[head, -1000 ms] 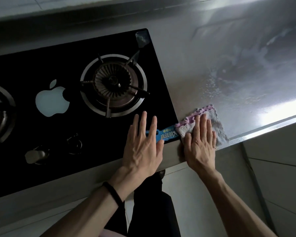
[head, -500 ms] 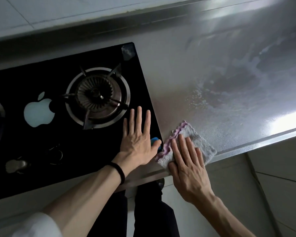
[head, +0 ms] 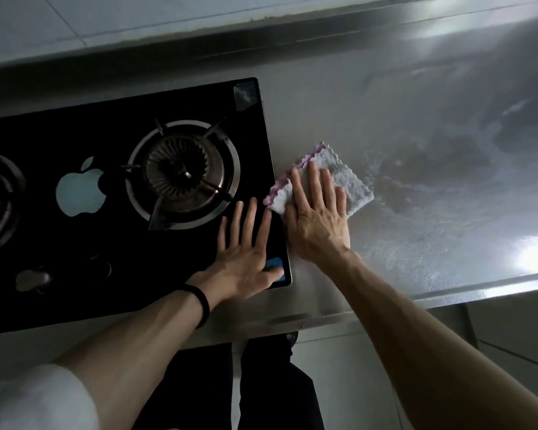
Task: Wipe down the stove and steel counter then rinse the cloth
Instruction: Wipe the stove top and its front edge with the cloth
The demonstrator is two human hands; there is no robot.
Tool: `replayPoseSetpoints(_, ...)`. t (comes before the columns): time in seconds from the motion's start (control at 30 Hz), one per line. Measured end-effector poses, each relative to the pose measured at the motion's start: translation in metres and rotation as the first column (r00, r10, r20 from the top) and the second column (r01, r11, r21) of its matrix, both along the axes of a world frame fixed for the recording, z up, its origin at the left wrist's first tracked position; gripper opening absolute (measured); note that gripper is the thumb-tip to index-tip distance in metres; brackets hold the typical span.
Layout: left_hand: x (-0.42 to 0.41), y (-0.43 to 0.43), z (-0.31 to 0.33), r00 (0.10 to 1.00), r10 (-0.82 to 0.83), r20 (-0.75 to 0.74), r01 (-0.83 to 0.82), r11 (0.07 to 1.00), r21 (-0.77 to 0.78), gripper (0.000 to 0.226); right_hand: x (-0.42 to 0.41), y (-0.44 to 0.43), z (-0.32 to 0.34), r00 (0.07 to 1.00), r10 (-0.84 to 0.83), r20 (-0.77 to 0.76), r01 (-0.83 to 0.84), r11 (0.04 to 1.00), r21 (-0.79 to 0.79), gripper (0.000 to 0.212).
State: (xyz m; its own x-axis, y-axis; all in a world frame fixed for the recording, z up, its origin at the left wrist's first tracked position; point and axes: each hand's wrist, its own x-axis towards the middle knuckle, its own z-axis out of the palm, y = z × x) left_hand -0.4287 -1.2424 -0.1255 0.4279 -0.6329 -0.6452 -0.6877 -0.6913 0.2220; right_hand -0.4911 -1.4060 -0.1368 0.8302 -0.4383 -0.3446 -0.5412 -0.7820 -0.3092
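While flat on cloth — right hand.

The right hand presses flat, fingers straight, on the cloth, which lies on the steel table at the stove's right edge. The left hand rests flat on the stove's front right corner, half covering a blue label, near the burner.

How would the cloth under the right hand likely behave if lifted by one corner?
Probably floppy: the cloth lies flat and folded under the right hand. Likely damp, so slightly heavy: the counter beside it looks wet-streaked.
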Motion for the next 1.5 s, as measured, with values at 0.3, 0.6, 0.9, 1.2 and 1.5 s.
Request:
replayPoseSetpoints(0.3,0.007,-0.002,0.014,0.996,-0.013,-0.091,0.020,0.997,0.078,0.131,-0.152,0.075,0.004,1.000,0.027,-0.008,-0.027,0.999,-0.029,0.071)
replayPoseSetpoints(0.6,0.007,-0.005,0.020,0.994,-0.015,-0.111,0.027,0.995,0.100,0.133,-0.192,-0.067,0.007,0.941,-0.328,-0.078,0.320,0.942,-0.100,0.070)
replayPoseSetpoints(0.9,0.007,-0.007,0.025,0.991,-0.014,-0.132,0.031,0.991,0.130,0.133,-0.142,0.013,0.011,0.887,-0.451,-0.102,0.449,0.893,-0.035,0.071)
replayPoseSetpoints(1.2,0.005,-0.008,0.022,0.995,-0.004,-0.101,0.016,0.993,0.116,0.133,-0.148,0.078,0.004,1.000,-0.013,-0.002,0.013,1.000,-0.012,0.070)
replayPoseSetpoints(1.5,0.001,-0.002,0.011,0.998,0.002,-0.057,0.000,0.999,0.033,0.133,-0.144,-0.053,0.004,0.978,-0.184,-0.093,0.176,0.981,-0.086,0.073)
